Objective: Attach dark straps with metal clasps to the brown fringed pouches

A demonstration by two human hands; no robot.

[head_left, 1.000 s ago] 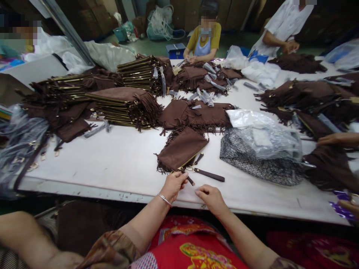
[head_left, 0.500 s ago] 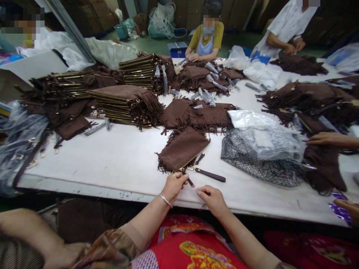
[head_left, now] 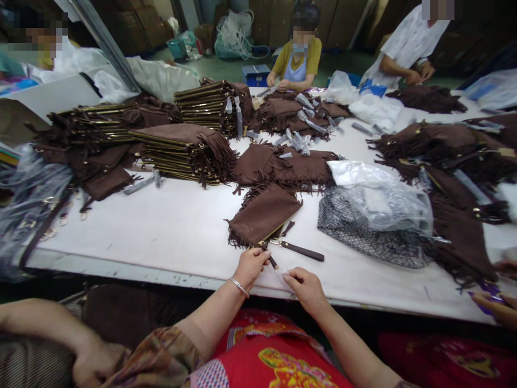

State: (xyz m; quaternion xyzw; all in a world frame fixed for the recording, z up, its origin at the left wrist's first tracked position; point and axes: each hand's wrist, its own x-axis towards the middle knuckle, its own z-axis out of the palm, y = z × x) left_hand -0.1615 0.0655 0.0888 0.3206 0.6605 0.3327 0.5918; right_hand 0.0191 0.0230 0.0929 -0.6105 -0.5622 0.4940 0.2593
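Off to my far right, a co-worker's hand has slid back from a brown bag since a moment ago, while mine barely shift; my left hand pinches a dark tab, and my right hand, fingers curled, tips together, grips what looks like a clear sleeve; just beyond my left hand lies the fringed pouch, beside it a wrist strap, farther out stacked pouches

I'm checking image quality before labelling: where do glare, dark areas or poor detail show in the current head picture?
In the head view, highlights whiten the clear plastic; the white tabletop is bright, with darkness below its near edge; translucent material at the right hand has an unclear outline.
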